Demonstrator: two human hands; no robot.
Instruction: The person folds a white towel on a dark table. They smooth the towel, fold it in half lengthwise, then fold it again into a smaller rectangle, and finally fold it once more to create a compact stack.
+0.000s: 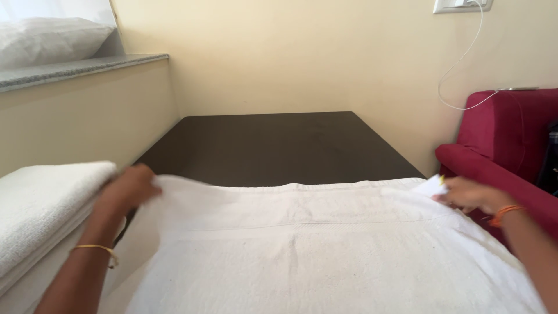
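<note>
A large white towel (pixel 302 250) lies spread over the near part of a dark brown table (pixel 273 145), its far edge running across the middle of the view. My left hand (pixel 128 189) grips the towel's far left corner. My right hand (pixel 471 195) holds the far right corner, where a small white tag sticks out. Both hands are blurred by motion. A thin gold bangle sits on my left wrist and an orange thread band on my right wrist.
A stack of folded white towels (pixel 40 203) stands at the left. A red armchair (pixel 511 145) is at the right, with a white charging cable (pixel 465 64) running to a wall socket (pixel 462 6). A grey stone ledge (pixel 75 67) holds a pillow.
</note>
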